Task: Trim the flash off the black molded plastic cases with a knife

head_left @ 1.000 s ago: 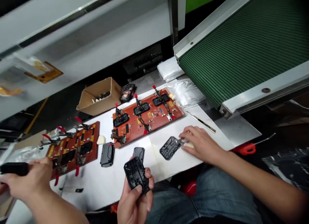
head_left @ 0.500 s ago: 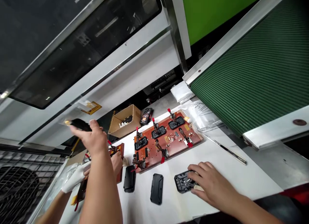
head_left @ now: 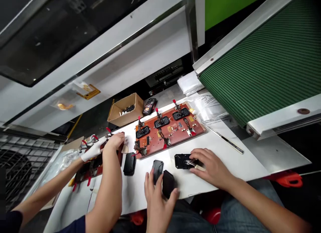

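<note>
My left hand (head_left: 158,199) is at the front edge of the table, its thumb and fingers around a dark black plastic cover (head_left: 168,183). Just beyond the fingertips lies another black plastic cover (head_left: 157,169), flat on the white surface. My right hand (head_left: 209,167) is closed at the right end of an open black plastic panel (head_left: 181,161). Between its fingers sits a small metal tool with a pale handle (head_left: 200,167), its shiny tip over the panel. The exact kind of tool is unclear. Further left stands a black case (head_left: 129,163).
A reddish-brown fixture board (head_left: 173,136) with red-tipped toggle clamps holds several black panels. Behind it are a cardboard box (head_left: 125,109) and a phone (head_left: 149,106). A metal rod (head_left: 225,139) lies right, below a green conveyor (head_left: 265,65). A co-worker's arms, one white-gloved (head_left: 91,152), reach over a second fixture.
My left hand has come down from the upper left to the table front, bringing the black cover. My right hand stays at the panel. The view has shifted.
</note>
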Tool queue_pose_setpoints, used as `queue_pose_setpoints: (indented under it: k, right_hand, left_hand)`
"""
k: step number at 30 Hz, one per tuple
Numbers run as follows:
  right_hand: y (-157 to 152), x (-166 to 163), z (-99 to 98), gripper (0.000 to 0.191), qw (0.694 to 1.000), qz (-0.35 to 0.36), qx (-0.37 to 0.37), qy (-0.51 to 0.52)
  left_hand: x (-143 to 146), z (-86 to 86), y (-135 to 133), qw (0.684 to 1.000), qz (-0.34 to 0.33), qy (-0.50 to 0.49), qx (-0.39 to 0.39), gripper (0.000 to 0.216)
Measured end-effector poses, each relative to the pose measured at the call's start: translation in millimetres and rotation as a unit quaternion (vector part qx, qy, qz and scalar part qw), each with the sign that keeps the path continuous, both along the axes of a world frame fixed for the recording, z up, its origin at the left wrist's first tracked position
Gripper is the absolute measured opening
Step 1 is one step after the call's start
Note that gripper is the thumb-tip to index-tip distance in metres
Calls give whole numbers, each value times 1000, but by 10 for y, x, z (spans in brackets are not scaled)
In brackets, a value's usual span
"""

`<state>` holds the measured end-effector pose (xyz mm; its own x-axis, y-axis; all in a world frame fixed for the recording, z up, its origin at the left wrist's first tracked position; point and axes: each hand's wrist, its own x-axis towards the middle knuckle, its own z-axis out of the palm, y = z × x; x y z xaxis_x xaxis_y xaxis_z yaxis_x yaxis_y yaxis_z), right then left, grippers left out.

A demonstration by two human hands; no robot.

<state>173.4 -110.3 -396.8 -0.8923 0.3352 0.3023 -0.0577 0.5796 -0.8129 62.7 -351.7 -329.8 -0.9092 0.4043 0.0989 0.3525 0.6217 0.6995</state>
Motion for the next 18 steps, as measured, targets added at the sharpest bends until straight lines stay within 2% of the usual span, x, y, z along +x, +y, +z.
queue_pose_setpoints:
  k: [2, 4, 7, 10, 12, 14, 15, 16, 18]
  right_hand:
    - [-12, 5, -46, 28, 1000, -5, 0, 7]
    - [-29, 17, -63, 27, 1000, -11, 2, 13]
    - [-65, 87, 37, 28, 1000, -17, 2, 18]
    - [-131, 213, 335, 32, 998, 58, -2, 5]
    - [-186, 279, 598, 39, 989, 148, -2, -4]
    - [-236, 312, 840, 44, 975, 223, 16, -15]
    - [-257, 320, 938, 47, 971, 238, 32, -21]
    - [-276, 326, 1019, 52, 971, 234, 46, -26]
    - [-303, 341, 1143, 63, 981, 178, 53, -50]
  left_hand:
    - [35, -181, -44, 999, -27, -9, -18, 47]
    - [-41, -268, -33, 999, -27, -25, -14, 56]
    - [-147, -242, 13, 997, 3, -66, 35, 69]
    - [-91, -124, 20, 973, -11, -207, 106, 63]
    - [10, -54, -5, 915, -74, -374, 136, 65]
    - [115, -10, -42, 819, -155, -530, 157, 72]
    - [158, 4, -64, 772, -186, -583, 170, 76]
    - [190, 17, -87, 737, -204, -616, 188, 82]
    - [223, 54, -140, 692, -219, -635, 263, 92]
